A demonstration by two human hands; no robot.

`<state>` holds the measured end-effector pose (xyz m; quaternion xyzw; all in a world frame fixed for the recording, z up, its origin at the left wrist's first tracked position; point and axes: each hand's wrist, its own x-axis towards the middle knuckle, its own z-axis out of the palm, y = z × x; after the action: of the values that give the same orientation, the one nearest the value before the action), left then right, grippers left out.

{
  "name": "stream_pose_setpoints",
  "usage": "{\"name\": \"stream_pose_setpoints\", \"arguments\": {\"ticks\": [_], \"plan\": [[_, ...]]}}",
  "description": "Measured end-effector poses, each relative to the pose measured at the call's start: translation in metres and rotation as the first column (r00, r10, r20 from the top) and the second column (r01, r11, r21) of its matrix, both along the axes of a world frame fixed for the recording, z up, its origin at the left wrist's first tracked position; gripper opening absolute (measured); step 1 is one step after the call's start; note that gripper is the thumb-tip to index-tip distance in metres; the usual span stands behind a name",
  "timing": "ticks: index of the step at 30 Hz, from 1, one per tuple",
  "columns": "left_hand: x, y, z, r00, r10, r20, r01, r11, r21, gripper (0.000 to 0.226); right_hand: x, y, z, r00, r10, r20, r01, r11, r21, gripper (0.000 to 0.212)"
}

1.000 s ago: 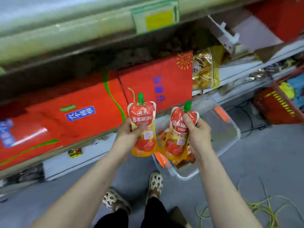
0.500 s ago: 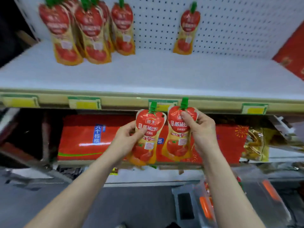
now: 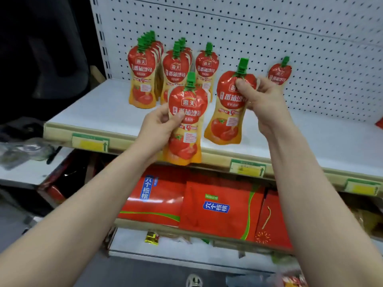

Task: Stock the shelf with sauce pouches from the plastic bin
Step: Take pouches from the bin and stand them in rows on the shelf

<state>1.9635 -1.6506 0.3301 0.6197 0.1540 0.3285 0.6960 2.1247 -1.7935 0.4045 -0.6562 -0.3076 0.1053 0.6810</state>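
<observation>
Head view, and two pouches are up at the shelf [image 3: 99,114]. The smart play, I'd say, is to run each one back into the open lane beside the standing rows [image 3: 143,79], base flat, green cap up, label out, so nothing topples. The left grip [image 3: 159,125] curls round the middle of the left pouch [image 3: 186,112], out over the shelf's front edge. The right grip [image 3: 263,98] pinches the right pouch [image 3: 230,117] near its neck, base low over the board, and I can't tell if it's touching
</observation>
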Motion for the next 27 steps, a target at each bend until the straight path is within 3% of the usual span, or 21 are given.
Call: {"name": "stream_pose_setpoints", "arguments": {"ticks": [3, 6, 12, 21, 27], "plan": [[0.019, 0.024, 0.011, 0.997, 0.067, 0.035, -0.065, 0.997, -0.047, 0.015, 0.033, 0.029, 0.007, 0.999, -0.018, 0.044, 0.023, 0.991, -0.131, 0.014], [0.037, 0.044, 0.015, 0.993, 0.111, 0.045, -0.106, 0.99, -0.091, 0.017, 0.068, 0.06, 0.0, 1.0, 0.022, -0.018, -0.025, 0.984, -0.176, 0.007], [0.064, 0.07, 0.016, 0.982, 0.186, 0.018, -0.181, 0.972, -0.147, 0.025, 0.12, 0.113, -0.014, 0.998, 0.007, -0.068, -0.018, 0.987, -0.158, 0.007], [0.085, 0.081, 0.01, 0.971, 0.236, 0.035, -0.232, 0.968, -0.101, 0.033, 0.152, 0.156, -0.018, 0.996, 0.069, 0.052, -0.06, 0.984, -0.17, 0.006], [0.095, 0.078, 0.007, 0.974, 0.227, 0.026, -0.224, 0.971, -0.087, 0.019, 0.158, 0.157, -0.021, 0.994, 0.101, 0.044, -0.092, 0.981, -0.17, 0.017]]}}
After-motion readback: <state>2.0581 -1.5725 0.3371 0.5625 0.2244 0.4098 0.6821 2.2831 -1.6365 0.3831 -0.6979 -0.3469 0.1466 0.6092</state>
